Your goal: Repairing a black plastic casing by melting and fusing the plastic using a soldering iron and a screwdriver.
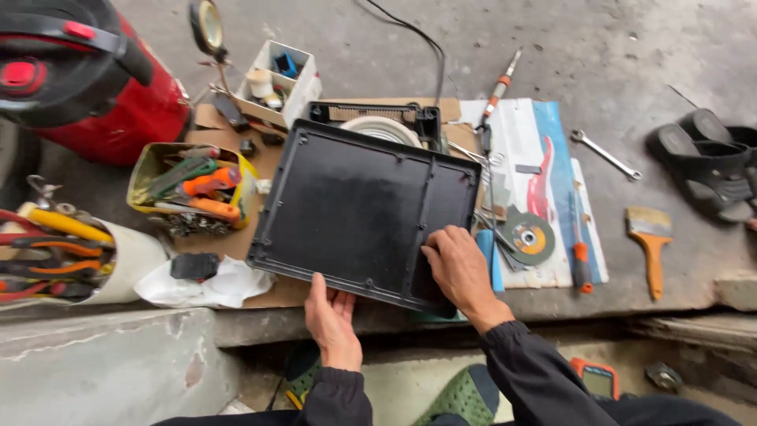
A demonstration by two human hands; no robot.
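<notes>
Though tools lie around, one black panel (pixel 359 209), two hands.

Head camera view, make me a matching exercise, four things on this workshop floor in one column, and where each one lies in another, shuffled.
Things:
1. black panel
2. paintbrush
3. wrench
4. cutting disc

Places:
A. far right, near the floor's edge
B. just right of the right hand
C. held between the left hand and the right hand
D. on bare concrete, beside the sandals

Pairs: 1-C, 2-A, 3-D, 4-B
</notes>
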